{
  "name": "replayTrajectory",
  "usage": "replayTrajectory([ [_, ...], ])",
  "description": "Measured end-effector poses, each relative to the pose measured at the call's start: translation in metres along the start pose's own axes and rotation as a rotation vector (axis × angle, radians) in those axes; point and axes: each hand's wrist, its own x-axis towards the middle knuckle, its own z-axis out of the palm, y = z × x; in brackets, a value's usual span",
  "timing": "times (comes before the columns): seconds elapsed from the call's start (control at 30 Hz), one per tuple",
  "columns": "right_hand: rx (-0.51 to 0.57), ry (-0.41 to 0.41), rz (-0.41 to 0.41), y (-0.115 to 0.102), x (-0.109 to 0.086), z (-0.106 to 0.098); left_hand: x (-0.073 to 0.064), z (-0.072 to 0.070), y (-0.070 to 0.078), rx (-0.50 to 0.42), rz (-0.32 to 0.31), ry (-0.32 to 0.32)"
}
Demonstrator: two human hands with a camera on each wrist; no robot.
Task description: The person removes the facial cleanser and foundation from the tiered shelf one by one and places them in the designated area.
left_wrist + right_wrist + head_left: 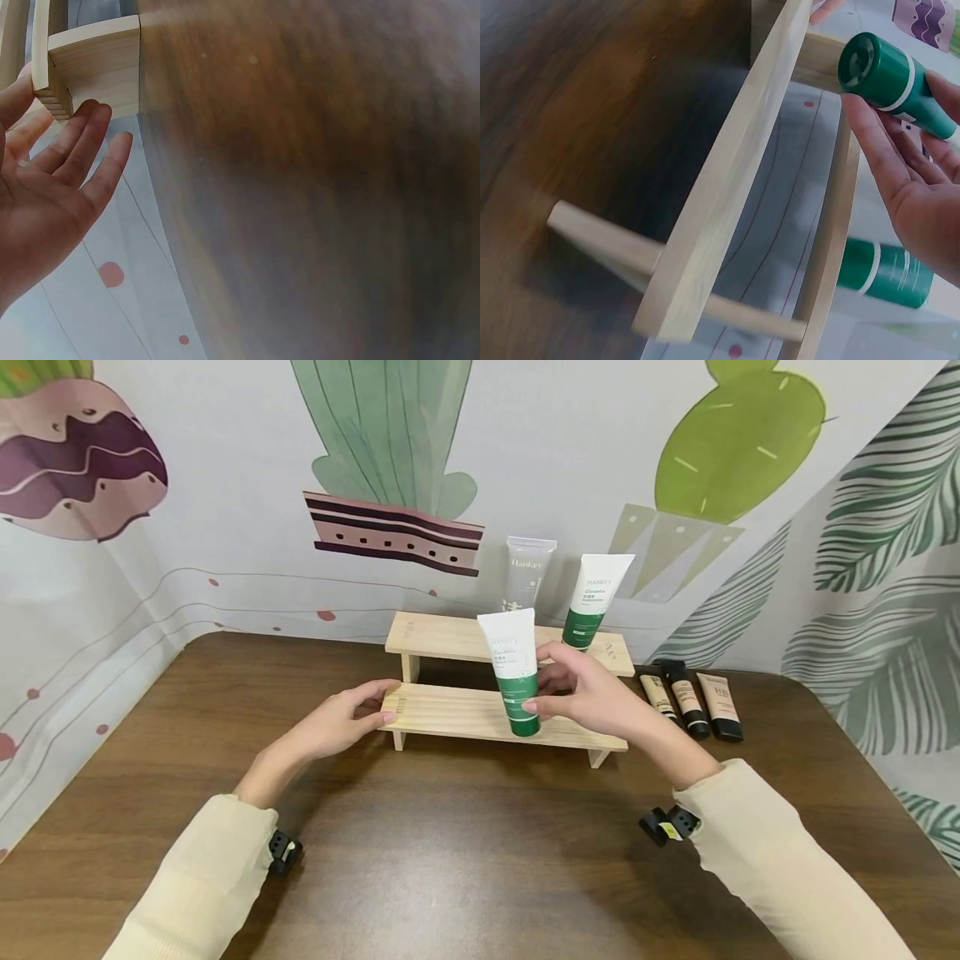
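A white and green squeeze tube [515,672] is held up in front of the two-step wooden stand, its green cap pointing down. My right hand [588,692] grips it near the cap, thumb in front; the right wrist view shows the cap [877,71] above the lower board's level. At the left end of the lower step [465,714], my left hand [341,720] pinches the board with thumb and forefinger. In the left wrist view the other fingers [82,150] of that hand spread beside the board's end. A similar tube [596,597] and a grey tube [528,568] stand on the upper step [442,637].
Three beige tubes with black caps, one of them a BB tube [720,706], lie on the brown table [450,860] right of the stand. Behind the stand hangs a cloth backdrop [247,527] printed with cacti and leaves.
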Motion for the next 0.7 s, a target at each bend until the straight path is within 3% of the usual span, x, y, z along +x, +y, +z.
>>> replayTrajectory([
  [0.2, 0.067, -0.055, 0.046, 0.008, -0.017, -0.012, 0.000, 0.000, 0.000, 0.016, 0.005, 0.001],
  [0.53, 0.055, -0.103, 0.085, 0.025, -0.044, -0.037, 0.000, 0.000, -0.001, 0.019, -0.002, 0.001],
  [0.7, 0.121, -0.116, 0.124, 0.031, -0.057, -0.048, 0.000, 0.000, -0.002, 0.015, 0.002, -0.002],
])
